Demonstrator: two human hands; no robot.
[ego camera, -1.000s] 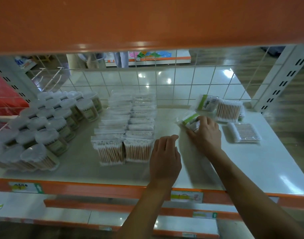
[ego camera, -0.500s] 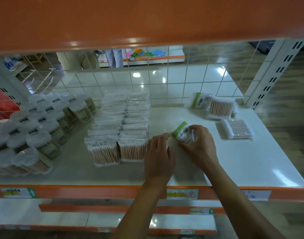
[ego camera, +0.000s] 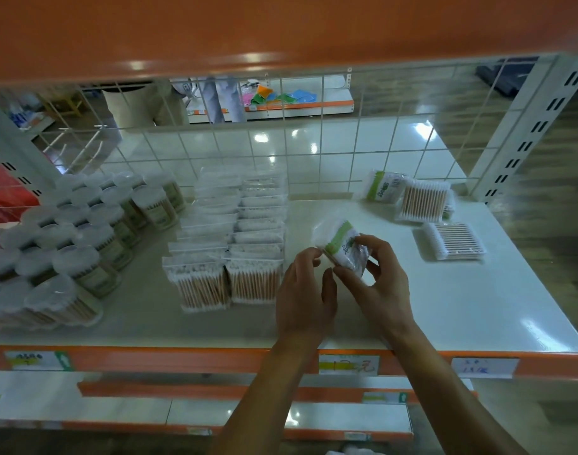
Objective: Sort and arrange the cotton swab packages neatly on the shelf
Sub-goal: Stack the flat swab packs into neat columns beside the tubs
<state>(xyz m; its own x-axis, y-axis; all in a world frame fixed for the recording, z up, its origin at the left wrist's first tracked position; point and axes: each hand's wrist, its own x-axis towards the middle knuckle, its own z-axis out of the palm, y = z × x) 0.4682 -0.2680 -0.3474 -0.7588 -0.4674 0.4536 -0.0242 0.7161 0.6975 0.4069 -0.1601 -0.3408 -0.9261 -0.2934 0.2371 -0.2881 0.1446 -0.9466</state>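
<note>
Head: swab package (ego camera: 341,247) between left hand (ego camera: 305,298), right hand (ego camera: 381,285).

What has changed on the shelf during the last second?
The right hand drew the green-labelled package forward and lifted it; the left hand, earlier flat on the shelf, now pinches its corner. The bag rows, tubs and loose packages stayed put.

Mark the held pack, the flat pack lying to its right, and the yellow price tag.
held pack (ego camera: 339,238): head view, on its green band.
flat pack (ego camera: 455,241): head view, on the swab sticks at its middle.
yellow price tag (ego camera: 348,365): head view, at its middle.
</note>
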